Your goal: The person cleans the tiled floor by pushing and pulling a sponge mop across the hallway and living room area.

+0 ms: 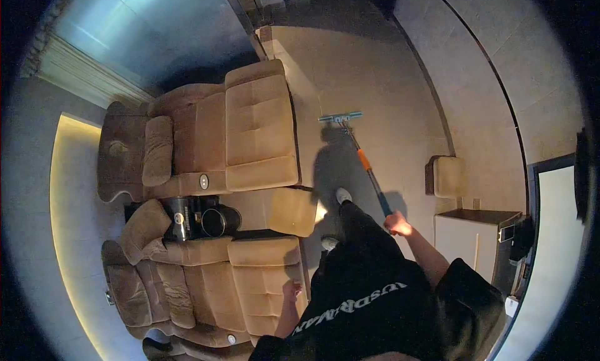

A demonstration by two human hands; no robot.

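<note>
My right hand is wrapped round the upper end of a mop's handle. The mop has a dark pole with an orange section, and its narrow blue-green head lies on the floor ahead of me. My left hand hangs low over the edge of the nearer brown recliner, fingers loosely bent and apart, with nothing visible in it. Whether it touches the seat I cannot tell. Both of my shoes show on the floor below, between the seats and the mop.
Another brown recliner stands farther ahead on the left. Between the seats are a dark bin and a padded ottoman. On the right are a small stool and a white cabinet by the wall.
</note>
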